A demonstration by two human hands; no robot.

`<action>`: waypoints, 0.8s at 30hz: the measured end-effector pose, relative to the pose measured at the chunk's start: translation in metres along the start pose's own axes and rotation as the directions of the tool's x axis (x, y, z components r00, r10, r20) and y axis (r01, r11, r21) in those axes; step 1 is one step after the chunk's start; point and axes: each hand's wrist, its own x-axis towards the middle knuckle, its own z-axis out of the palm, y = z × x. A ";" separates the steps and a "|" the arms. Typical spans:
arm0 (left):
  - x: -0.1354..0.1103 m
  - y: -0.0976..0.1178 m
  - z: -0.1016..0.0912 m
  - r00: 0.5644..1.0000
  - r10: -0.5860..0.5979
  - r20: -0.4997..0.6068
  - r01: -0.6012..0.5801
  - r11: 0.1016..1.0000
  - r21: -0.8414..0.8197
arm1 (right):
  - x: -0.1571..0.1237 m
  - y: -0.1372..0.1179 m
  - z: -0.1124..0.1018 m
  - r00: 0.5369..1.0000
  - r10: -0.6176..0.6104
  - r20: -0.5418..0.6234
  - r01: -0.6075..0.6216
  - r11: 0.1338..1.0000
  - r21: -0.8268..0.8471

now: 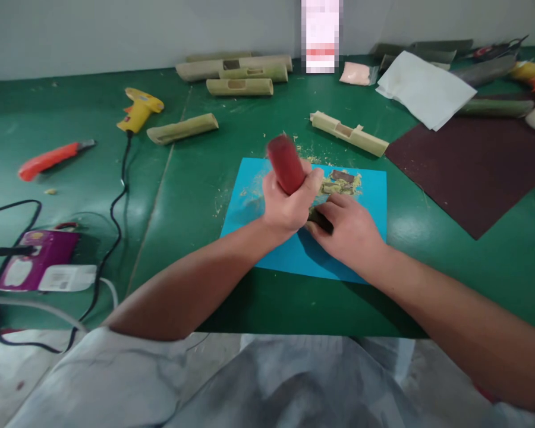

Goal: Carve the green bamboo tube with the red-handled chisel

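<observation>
My left hand (288, 202) is closed around a thick red handle (286, 163) that points up and is slightly blurred. The tool's lower end is hidden behind the fist, so its kind does not show. Just to the right, my right hand (350, 229) grips a short dark green bamboo piece (320, 220) low over a blue sheet (276, 258). The two hands nearly meet there. Beyond my right fingers, bamboo shavings and dark scraps (339, 182) lie on the sheet's far part.
Behind the sheet lies a notched bamboo piece (350, 134). Several bamboo tubes (239, 87) are farther back. To the left are a yellow glue gun (138, 110), an orange-red utility knife (53, 159) and a purple box with cables (38, 258). White paper (423, 89) overlaps a dark brown sheet (477, 172).
</observation>
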 end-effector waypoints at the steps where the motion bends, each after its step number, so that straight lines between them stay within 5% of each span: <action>1: -0.001 -0.001 -0.001 1.000 -0.020 0.003 0.020 1.000 0.010 | 0.000 0.000 0.000 1.000 0.001 0.001 -0.001 1.000 -0.002; 6: 0.003 -0.009 -0.005 0.994 -0.108 -0.016 0.108 0.994 0.003 | 0.002 0.002 -0.001 1.000 0.004 0.006 -0.004 0.999 -0.043; 24: 0.001 -0.005 -0.004 0.994 -0.091 0.065 0.086 0.993 0.078 | 0.001 0.000 0.002 0.999 -0.041 0.014 0.041 0.999 0.010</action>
